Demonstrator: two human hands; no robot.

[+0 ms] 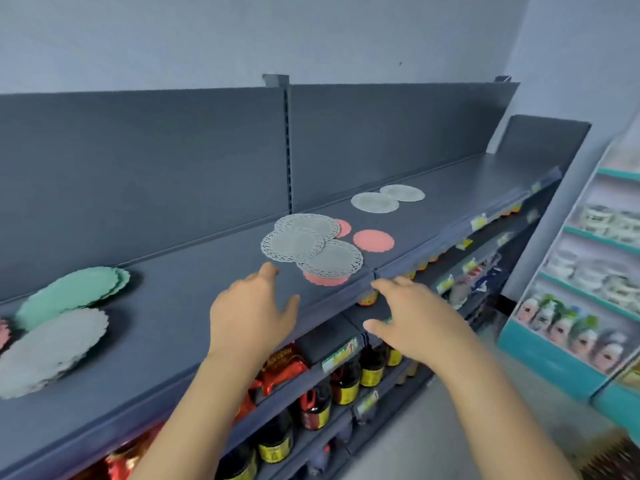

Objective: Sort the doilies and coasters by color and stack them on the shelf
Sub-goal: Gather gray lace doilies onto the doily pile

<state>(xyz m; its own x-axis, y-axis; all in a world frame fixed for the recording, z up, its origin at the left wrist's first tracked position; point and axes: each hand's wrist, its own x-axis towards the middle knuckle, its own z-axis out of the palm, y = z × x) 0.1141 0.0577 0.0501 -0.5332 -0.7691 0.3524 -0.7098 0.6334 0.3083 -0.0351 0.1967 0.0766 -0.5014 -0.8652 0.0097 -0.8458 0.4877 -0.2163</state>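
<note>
A: Layout on the top shelf (194, 271)?

B: Sorted piles are seen far left: a green stack (74, 292), with a grey stack (52, 348) just in front of it. This is judged to be the drop zone, kept well apart from the loose items.

A: And the unsorted ones?

B: A mixed cluster is noted at centre: three grey lace doilies (311, 242) overlapping, with pink coasters (325, 279) partly hidden beneath. One pink coaster (373, 240) lies alone just beside; two pale doilies (388, 198) lie further back.

A: Grip?

B: Nothing is held. The left hand (251, 313) is spread flat and wide, fingertips near the cluster. The right hand (412, 318) is likewise loosely spread at the shelf edge, empty.
</note>
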